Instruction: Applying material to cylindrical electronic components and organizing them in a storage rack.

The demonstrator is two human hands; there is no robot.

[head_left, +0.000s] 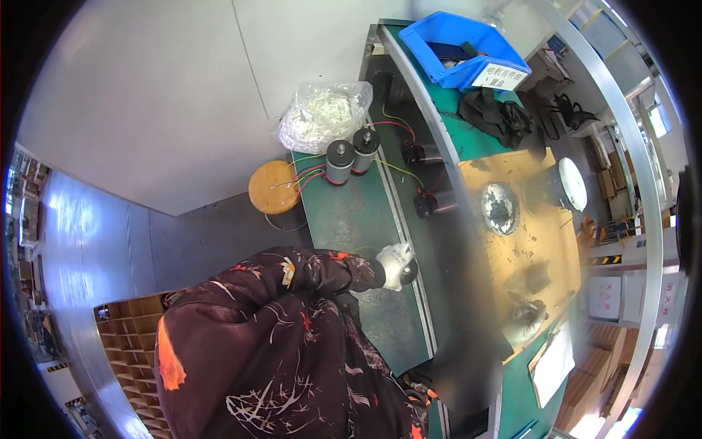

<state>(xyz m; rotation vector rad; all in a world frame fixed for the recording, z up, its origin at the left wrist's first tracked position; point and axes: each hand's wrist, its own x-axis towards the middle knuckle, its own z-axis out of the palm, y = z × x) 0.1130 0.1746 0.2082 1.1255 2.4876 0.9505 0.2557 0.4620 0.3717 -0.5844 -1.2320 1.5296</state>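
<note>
My left hand [393,266], in a white glove, is closed round a dark cylindrical motor [410,272], of which only the rounded end shows, at the metal rail of the green bench. Farther right, my gloved right hand [525,320] is over the lower part of the brown cardboard sheet [545,252]. Blur hides its fingers and anything in them. Two grey motors with black tops, a nearer one [339,162] and a farther one [365,151], stand upright on the bench with coloured wires. A smeared round dish [501,208] and a white-ended tub [572,184] are on the cardboard.
More wired motors [433,203] lie in the dark channel beyond the rail. A clear bag of white pieces [327,115] is at the bench's far end, near a round wooden stool [274,186]. A blue bin [462,51], black cloth [497,121] and a clipboard [553,366] lie rightward.
</note>
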